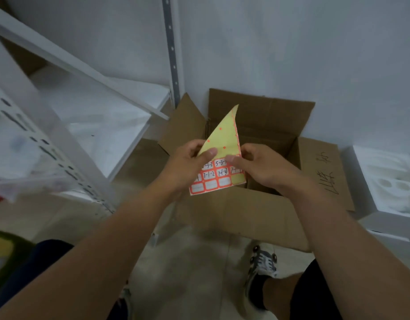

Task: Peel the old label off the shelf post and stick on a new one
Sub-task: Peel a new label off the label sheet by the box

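Your two forearms fill the near view, rising from 7 and 5 o'clock toward the centre. Beyond them, from 9 to 11 o'clock, stands the white shelf unit (pixel 67 107), with a slotted shelf post (pixel 41 144) at 9 o'clock, blurred, and a second post (pixel 172 54) at 12 o'clock against the wall. An open cardboard box (pixel 257 204) sits on the floor under your hands, handwriting on its 3 o'clock flap. White foam packing (pixel 388 181) lies at 3 o'clock. Your shoe (pixel 261 262) shows at 5 o'clock. At the centre you hold the label sheet (pixel 219 174), its top folded back to show yellow backing. Your left hand (pixel 187 165) pinches its left edge, thumb on top; your right hand (pixel 259 167) pinches the right edge.
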